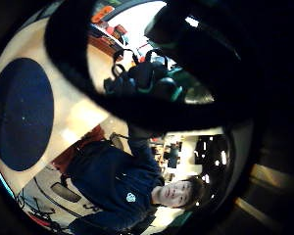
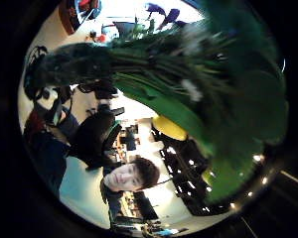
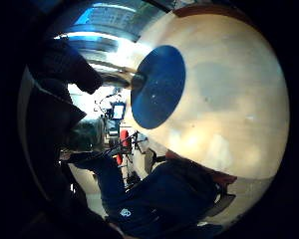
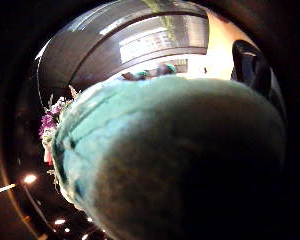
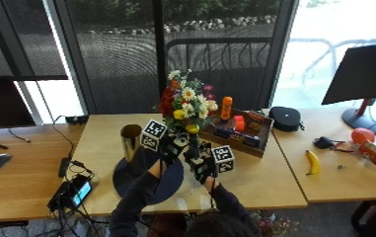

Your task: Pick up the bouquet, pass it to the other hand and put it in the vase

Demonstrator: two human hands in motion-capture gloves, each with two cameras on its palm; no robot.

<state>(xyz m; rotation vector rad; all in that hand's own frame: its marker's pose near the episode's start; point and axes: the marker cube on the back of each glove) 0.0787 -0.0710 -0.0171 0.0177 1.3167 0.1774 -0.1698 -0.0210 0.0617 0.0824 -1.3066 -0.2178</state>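
bouquet (image 5: 186, 101) is upright in the air above the worktop (image 5: 266, 173), flowers up, stems down between both hands, just beside the gold vase (image 5: 130, 140) that stands on the dark round mat (image 5: 141, 180). left hand (image 5: 171, 147) and right hand (image 5: 202, 165) are both at the stems (image 5: 193, 143), fingers curled round them, so 2 hands hold it. wooden tray (image 5: 237, 131) of small items sits just behind.
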